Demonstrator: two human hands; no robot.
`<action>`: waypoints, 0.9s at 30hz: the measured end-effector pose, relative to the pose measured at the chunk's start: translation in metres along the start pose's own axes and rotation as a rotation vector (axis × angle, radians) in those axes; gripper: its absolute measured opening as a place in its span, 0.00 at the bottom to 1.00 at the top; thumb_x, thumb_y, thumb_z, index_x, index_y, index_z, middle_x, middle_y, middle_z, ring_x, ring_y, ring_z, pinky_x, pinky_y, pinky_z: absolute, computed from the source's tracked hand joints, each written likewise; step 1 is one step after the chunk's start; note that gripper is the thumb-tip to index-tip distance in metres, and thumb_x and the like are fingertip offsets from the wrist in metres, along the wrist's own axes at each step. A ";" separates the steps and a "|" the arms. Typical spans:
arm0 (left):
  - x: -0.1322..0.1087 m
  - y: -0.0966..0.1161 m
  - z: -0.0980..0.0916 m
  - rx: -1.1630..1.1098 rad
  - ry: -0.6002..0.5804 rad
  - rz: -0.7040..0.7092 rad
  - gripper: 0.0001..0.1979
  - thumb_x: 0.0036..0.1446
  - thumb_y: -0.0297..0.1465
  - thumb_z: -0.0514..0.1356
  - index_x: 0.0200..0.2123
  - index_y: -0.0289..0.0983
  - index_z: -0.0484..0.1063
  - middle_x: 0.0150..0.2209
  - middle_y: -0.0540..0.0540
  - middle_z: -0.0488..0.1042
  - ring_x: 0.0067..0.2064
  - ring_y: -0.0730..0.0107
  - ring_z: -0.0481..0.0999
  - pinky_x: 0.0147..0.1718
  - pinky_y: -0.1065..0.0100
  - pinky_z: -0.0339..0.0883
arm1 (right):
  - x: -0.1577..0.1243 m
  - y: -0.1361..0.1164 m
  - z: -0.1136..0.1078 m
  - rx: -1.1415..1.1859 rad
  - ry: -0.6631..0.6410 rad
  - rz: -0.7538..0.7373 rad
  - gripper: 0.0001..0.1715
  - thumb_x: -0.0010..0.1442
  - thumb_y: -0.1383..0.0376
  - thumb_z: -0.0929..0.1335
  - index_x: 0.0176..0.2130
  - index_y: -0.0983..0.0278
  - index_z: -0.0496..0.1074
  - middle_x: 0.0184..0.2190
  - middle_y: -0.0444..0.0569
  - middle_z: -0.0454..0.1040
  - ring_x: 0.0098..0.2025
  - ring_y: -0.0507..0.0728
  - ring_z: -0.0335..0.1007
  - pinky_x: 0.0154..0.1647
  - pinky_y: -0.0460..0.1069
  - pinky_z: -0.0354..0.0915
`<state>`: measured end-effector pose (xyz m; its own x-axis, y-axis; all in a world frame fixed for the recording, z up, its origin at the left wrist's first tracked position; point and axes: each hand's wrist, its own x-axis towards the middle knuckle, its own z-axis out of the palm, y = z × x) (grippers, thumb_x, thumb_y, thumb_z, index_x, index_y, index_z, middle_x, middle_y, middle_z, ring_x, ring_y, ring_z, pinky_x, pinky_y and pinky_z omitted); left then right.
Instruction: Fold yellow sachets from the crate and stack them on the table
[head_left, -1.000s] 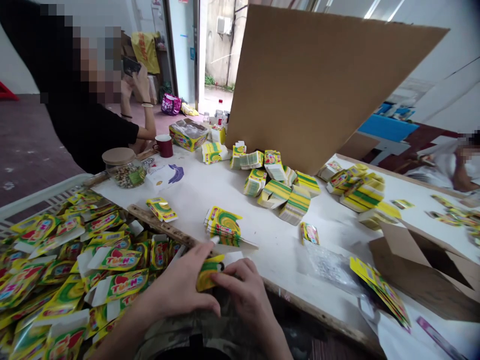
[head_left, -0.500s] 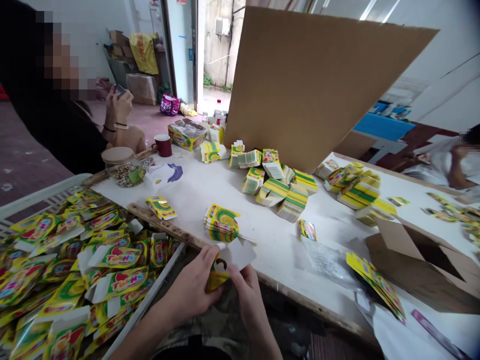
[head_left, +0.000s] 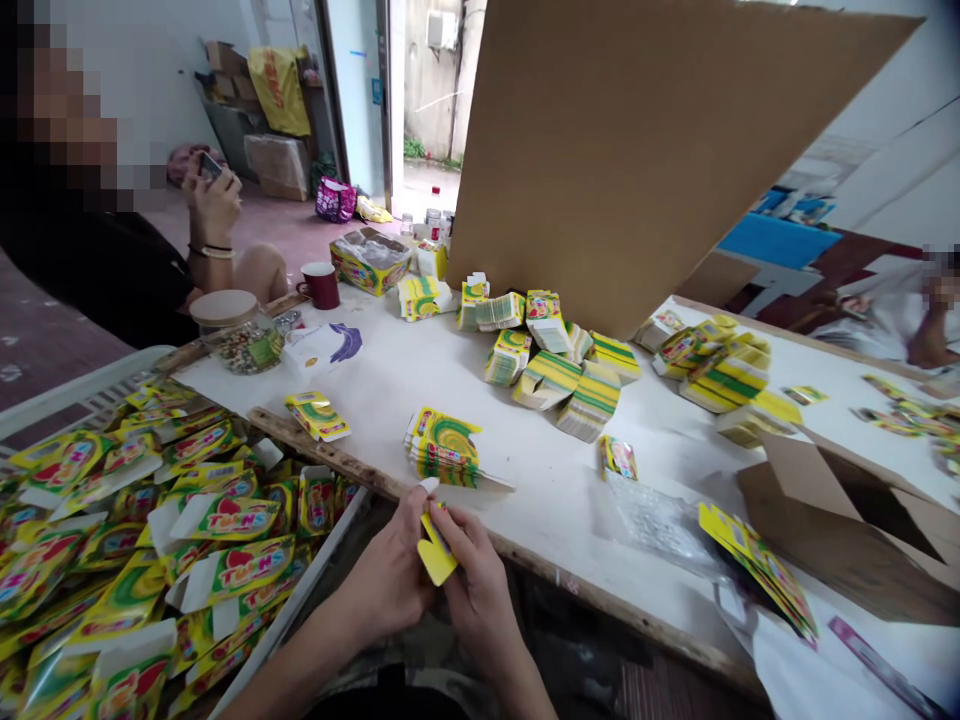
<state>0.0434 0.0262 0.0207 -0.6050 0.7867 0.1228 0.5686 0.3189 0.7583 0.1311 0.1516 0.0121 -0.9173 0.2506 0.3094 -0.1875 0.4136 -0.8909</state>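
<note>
Both my hands meet at the near edge of the table around one small yellow carton point(head_left: 437, 553). My left hand point(head_left: 395, 560) grips its left side, with the fingers curled. My right hand point(head_left: 474, 567) pinches the carton from the right, thumb on top. A yellow flap points down toward me, and much of the carton is hidden by my fingers. Just beyond my hands a stack of flat yellow-green cartons point(head_left: 442, 448) lies on the white table point(head_left: 382, 380). To my left a white plastic crate point(head_left: 311, 560) is heaped with printed cartons point(head_left: 240, 515).
Bundled cartons point(head_left: 551, 380) lie mid-table before a large cardboard sheet point(head_left: 637, 160). A glass jar point(head_left: 244, 345), a dark red mug point(head_left: 321, 287) and a tissue box point(head_left: 315, 350) stand at left. An open cardboard box point(head_left: 840, 530) sits at right. A person holding a phone point(head_left: 210, 167) sits at left.
The carton has turned in my hands: its white open flap faced up before, and now a yellow flap points down. My right hand has moved slightly left and up. The view has shifted a little.
</note>
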 end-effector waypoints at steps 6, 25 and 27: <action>-0.003 -0.002 -0.022 0.119 0.066 -0.059 0.27 0.45 0.23 0.57 0.51 0.38 0.59 0.50 0.39 0.68 0.53 0.52 0.67 0.53 0.51 0.63 | 0.001 0.015 -0.012 -0.092 0.095 -0.029 0.28 0.65 0.64 0.63 0.63 0.52 0.58 0.60 0.54 0.60 0.59 0.60 0.63 0.56 0.55 0.64; -0.007 0.013 -0.044 -0.028 0.043 -0.111 0.27 0.45 0.34 0.66 0.50 0.40 0.64 0.47 0.46 0.73 0.48 0.59 0.73 0.48 0.63 0.66 | 0.008 0.002 -0.026 0.002 -0.066 -0.049 0.16 0.62 0.55 0.66 0.46 0.58 0.74 0.52 0.54 0.63 0.52 0.61 0.66 0.52 0.54 0.65; -0.009 0.010 -0.044 -0.040 0.031 -0.135 0.28 0.43 0.34 0.67 0.49 0.40 0.65 0.47 0.47 0.73 0.47 0.59 0.73 0.48 0.63 0.65 | 0.011 0.000 -0.034 -0.004 -0.159 -0.052 0.16 0.61 0.54 0.66 0.45 0.58 0.75 0.50 0.52 0.63 0.50 0.59 0.67 0.51 0.53 0.66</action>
<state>0.0296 -0.0011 0.0550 -0.6918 0.7212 0.0366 0.4582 0.3992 0.7942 0.1335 0.1840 0.0272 -0.9504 0.0868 0.2986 -0.2355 0.4259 -0.8736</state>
